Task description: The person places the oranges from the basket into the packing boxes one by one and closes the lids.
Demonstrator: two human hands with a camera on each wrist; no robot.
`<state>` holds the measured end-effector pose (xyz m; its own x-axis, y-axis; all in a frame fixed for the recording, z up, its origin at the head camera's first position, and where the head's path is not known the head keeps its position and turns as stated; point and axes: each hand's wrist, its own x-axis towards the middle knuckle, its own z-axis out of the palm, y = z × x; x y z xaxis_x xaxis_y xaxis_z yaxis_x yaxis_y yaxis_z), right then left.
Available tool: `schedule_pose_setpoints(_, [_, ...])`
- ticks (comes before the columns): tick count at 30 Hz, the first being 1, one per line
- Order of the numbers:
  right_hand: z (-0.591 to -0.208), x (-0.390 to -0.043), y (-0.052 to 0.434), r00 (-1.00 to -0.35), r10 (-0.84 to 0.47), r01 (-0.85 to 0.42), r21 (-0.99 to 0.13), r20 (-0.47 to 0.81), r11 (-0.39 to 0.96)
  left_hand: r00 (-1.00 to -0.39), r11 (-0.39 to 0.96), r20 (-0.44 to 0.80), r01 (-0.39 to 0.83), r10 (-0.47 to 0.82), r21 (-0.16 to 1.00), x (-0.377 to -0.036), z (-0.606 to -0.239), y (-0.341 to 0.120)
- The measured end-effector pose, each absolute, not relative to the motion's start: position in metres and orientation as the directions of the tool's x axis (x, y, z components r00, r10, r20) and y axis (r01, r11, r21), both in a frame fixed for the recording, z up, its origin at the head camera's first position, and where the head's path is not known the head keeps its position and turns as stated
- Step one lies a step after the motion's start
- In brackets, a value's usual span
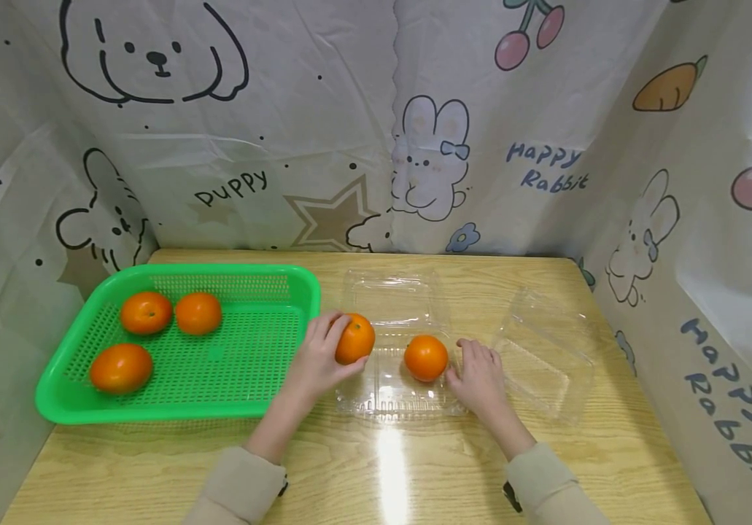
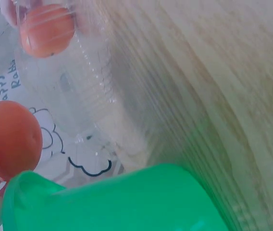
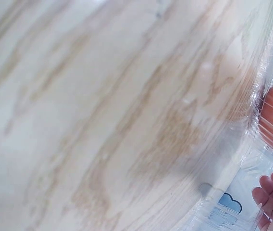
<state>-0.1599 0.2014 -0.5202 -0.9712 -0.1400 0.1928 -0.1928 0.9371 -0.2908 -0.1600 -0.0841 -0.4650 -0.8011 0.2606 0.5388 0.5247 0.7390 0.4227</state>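
My left hand holds an orange between thumb and fingers, over the left side of a clear plastic clamshell box. In the left wrist view that orange appears above the rim of the green basket. Another orange sits in the right half of the box's tray, seen through the clear wall in the right wrist view. Beside the box's right edge is my right hand, fingers relaxed and slightly bent, near the second orange. The box's lid lies folded back behind the tray.
On the left stands the green basket with several oranges inside. A second clear plastic box lies to the right of my right hand. Printed cloth walls enclose the wooden table at the back and sides.
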Motion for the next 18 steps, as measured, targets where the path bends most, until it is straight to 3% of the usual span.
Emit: schedule_pose_setpoints(18, [-0.519,-0.160,0.201,-0.976,-0.138,-0.184,-0.289,0.170,0.939,-0.796,0.723,0.517,0.554,0.315,0.412,-0.154,-0.477,-0.071])
